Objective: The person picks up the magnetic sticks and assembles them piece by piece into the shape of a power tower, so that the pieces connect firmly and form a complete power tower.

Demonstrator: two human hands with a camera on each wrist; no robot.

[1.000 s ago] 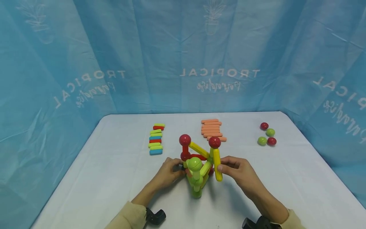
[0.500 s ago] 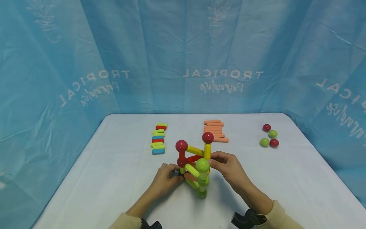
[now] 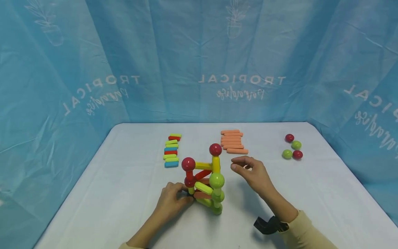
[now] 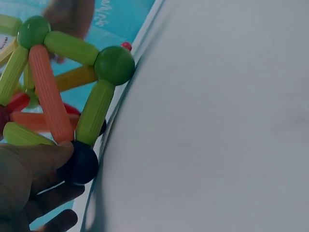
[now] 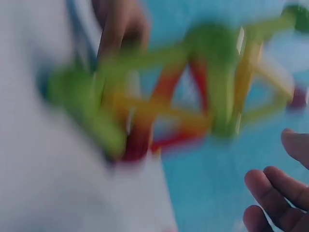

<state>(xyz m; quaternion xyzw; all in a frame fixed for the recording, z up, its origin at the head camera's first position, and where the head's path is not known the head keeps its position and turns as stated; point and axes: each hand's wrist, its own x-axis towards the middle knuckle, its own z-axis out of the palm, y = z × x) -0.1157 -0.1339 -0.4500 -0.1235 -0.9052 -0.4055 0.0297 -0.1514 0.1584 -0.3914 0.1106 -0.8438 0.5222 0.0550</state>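
A frame built of magnetic balls and ribbed sticks (image 3: 203, 188) stands on the white table, with red balls on top at the back and green balls at its near corner. My left hand (image 3: 171, 202) holds its lower left corner. In the left wrist view the thumb presses on a dark blue ball (image 4: 79, 163), beside the end of an orange stick (image 4: 50, 94). My right hand (image 3: 253, 173) is in the air to the right of the frame, apart from it, fingers loosely bent around nothing. The right wrist view is blurred, but the fingers (image 5: 277, 193) there hold nothing.
Behind the frame, a column of short coloured sticks (image 3: 171, 155) lies at the left and a stack of orange sticks (image 3: 231, 140) in the middle. Several loose red and green balls (image 3: 292, 147) lie at the right back. A blue curtain (image 3: 199, 62) hangs behind the table.
My right hand has let go of a yellow stick and moved away to the right. That stick now stands upright under the red ball. The frame has turned and shifted left with my left hand.
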